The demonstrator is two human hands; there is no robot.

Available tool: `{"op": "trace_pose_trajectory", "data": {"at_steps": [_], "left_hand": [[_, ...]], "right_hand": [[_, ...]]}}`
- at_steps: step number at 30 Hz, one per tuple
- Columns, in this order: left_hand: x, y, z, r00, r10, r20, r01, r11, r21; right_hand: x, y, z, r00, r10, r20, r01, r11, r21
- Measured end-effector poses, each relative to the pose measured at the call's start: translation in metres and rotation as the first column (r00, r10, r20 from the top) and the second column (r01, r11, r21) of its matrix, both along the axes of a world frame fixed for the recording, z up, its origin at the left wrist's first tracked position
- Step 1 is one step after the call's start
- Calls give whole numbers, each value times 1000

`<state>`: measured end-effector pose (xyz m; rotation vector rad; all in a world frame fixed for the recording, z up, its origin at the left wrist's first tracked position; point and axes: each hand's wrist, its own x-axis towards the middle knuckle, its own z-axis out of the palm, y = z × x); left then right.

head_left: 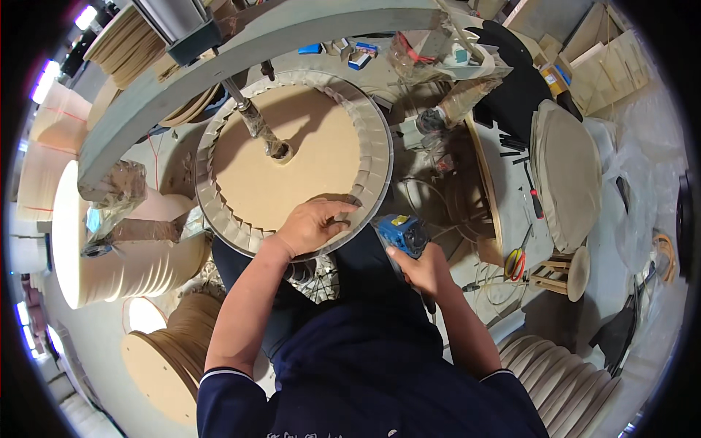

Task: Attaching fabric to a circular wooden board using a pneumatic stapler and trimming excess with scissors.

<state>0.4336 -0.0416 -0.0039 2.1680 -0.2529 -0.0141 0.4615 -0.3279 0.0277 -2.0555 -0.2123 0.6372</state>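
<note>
A round tan board (292, 168) lies in front of me, with a ring of grey pleated fabric (374, 139) folded over its edge. My left hand (314, 223) rests at the near right part of the rim, fingers curled and pinching the fabric edge there. In my right hand (425, 269) is a blue staple gun (401, 233), held just right of the disc and apart from it. A metal rod with a plastic-wrapped end (266, 135) comes down onto the middle of the board.
A grey curved machine arm (255, 51) arches over the disc. On the right table lie scissors (515, 263), a red-handled screwdriver (537, 201) and a stack of grey fabric rounds (566, 175). Stacked round boards (164, 358) stand at lower left. Small blue boxes (361, 56) lie beyond the disc.
</note>
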Motion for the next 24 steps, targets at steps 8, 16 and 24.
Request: {"op": "trace_pose_trajectory", "data": {"at_steps": [8,16,24], "left_hand": [[10,2,-7,998,41,-39,-33,982,185],[8,-9,-4,964,240,-114,-213,954,210],[12,-12,-9,961,270,-63,-250,942,223]], "right_hand": [[3,14,17,984,85,-154,-95,994,-57],[14,39,15,970,230,-78,-239,963,-127],[19,55,13,973,203,107,-193,976,-99]]}}
